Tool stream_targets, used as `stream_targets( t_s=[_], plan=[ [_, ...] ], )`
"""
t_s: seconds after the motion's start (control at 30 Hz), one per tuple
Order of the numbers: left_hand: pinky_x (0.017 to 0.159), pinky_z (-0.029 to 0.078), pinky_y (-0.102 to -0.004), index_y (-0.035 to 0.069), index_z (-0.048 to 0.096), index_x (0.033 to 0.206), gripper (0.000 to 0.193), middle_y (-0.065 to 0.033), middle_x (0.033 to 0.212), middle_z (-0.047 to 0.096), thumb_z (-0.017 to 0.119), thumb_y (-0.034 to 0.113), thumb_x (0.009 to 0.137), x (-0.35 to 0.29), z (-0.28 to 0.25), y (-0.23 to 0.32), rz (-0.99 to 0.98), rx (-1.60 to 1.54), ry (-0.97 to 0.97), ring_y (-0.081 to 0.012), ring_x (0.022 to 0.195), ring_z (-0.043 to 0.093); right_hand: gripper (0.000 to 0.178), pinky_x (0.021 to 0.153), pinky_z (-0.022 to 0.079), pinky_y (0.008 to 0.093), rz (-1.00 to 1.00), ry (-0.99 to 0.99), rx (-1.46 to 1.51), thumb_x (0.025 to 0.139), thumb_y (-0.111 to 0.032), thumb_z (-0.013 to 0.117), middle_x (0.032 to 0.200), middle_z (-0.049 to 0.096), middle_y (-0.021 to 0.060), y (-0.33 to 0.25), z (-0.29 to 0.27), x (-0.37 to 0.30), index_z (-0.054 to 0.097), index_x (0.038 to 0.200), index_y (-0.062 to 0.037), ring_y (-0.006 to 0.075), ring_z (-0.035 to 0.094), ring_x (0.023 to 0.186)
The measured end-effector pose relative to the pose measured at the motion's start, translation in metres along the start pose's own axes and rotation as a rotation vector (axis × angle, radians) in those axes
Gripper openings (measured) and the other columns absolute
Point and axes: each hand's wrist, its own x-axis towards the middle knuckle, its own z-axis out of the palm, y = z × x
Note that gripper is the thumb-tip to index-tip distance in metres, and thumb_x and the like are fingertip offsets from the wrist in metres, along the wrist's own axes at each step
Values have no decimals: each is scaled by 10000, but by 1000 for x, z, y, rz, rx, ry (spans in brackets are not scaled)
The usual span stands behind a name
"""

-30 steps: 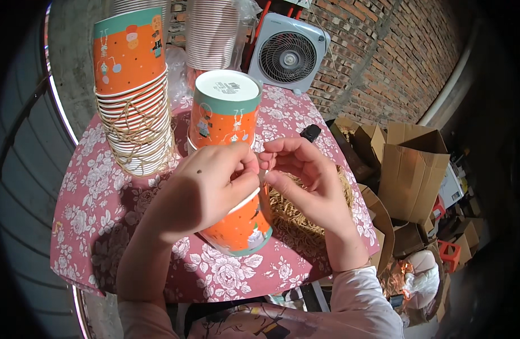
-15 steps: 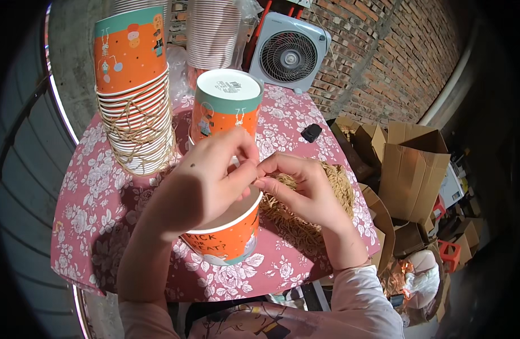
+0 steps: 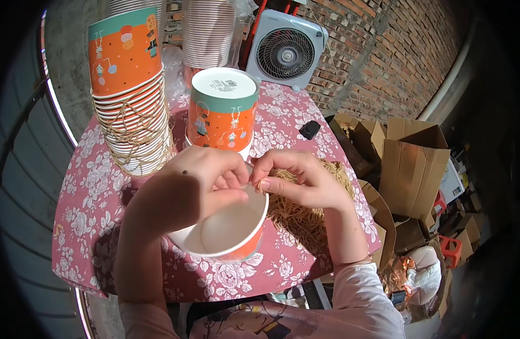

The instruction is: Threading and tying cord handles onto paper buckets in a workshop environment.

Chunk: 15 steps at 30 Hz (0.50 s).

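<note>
Right hand (image 3: 303,179) pinches a smooth, round paper tub (image 3: 232,227); left hand's (image 3: 210,174) grip is unclear.

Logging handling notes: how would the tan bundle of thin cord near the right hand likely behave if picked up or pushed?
The tan cord bundle would probably sag limply when lifted, since its thin strands lie loosely tangled. Pushed, it might slump rather than roll, being a broad, irregular heap.

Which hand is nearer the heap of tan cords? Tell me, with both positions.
Right. In this view the right hand overlaps the heap of tan cords; the left hand is farther off, left of it, at the open paper bucket.
</note>
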Motion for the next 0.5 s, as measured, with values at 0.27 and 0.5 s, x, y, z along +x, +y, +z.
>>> stream_targets(
  t_s=[0.27, 0.5],
  plan=[
    [645, 508, -283, -24, 661, 903, 170, -56, 712, 636, 748, 123, 900, 7, 13, -1, 92, 139, 168, -99, 689, 626, 124, 772, 517, 302, -228, 186, -247, 1000, -123, 665, 922, 689, 70, 14, -1, 6, 660, 1039, -5, 137, 653, 855],
    [661, 481, -237, 14, 586, 972, 116, 5, 799, 618, 616, 116, 1018, 25, 27, -13, -32, -165, -2, -69, 681, 580, 93, 684, 471, 207, 73, 342, 167, 1034, -99, 630, 928, 635, -24, 0, 7, 0, 643, 1073, -16, 25, 575, 797]
  ],
)
